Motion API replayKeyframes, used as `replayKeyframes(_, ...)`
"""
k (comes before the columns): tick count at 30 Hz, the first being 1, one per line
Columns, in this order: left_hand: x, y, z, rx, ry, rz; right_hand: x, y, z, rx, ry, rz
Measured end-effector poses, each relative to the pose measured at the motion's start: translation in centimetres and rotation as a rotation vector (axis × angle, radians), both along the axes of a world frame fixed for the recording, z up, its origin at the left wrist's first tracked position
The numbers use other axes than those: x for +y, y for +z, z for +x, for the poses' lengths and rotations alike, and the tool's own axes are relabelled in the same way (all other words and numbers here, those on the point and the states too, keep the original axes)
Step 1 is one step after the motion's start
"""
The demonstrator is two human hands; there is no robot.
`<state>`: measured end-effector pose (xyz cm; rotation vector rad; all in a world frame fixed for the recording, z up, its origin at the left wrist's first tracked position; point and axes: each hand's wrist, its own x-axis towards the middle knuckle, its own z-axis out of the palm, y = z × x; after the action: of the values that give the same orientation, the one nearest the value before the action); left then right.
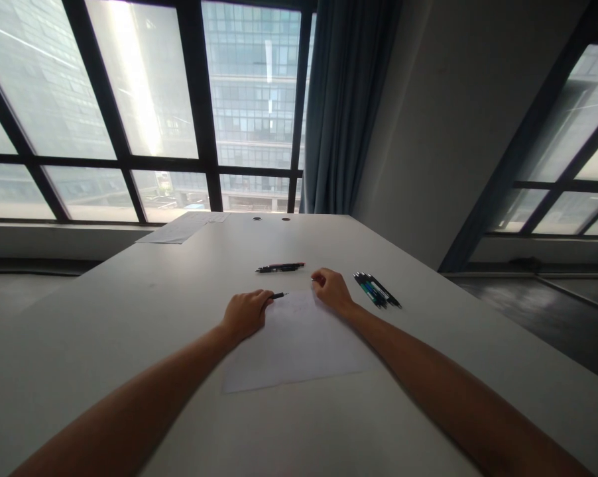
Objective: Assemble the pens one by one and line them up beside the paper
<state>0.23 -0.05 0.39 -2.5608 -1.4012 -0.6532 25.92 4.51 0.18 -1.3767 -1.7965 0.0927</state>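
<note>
A sheet of paper (299, 358) lies flat on the near part of the desk (189, 391), between the person's forearms, with faint marks toward its far end. The left hand (246, 313), at the sheet's far left side, is closed around a dark pen (278, 295); the slim end points right, over or just beyond the sheet's far edge. The right hand (331, 289) is by the far right corner, its fingers curled and the thumb drawn in. A small pale spot shows at the fingertips, but I cannot tell whether something is pinched there.

Beyond the sheet, a few dark pens (280, 267) lie side by side, pointing left and right. Just right of the right hand is a bunch of pens (377, 290), black with some blue and green, lying slantwise. More papers (177, 230) rest at the desk's far left edge.

The step in hand looks to be handling the single pen above the paper, the two hands apart and the pen in the left one only. As I judge it, any next move of that pen calls for a steady left grip and a clear look at what the right fingertips have.
</note>
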Motion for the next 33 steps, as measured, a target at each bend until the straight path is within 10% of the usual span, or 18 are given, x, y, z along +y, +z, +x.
replayKeyframes(20, -0.2, 0.3, 0.1, 0.032, -0.007, -0.038, -0.4, 0.7, 0.5, -0.138, -0.159, -0.006)
replayKeyframes(33, -0.3, 0.3, 0.1, 0.014, -0.007, -0.051, -3.8, 0.2, -4.8, -0.142, 0.335, 0.092)
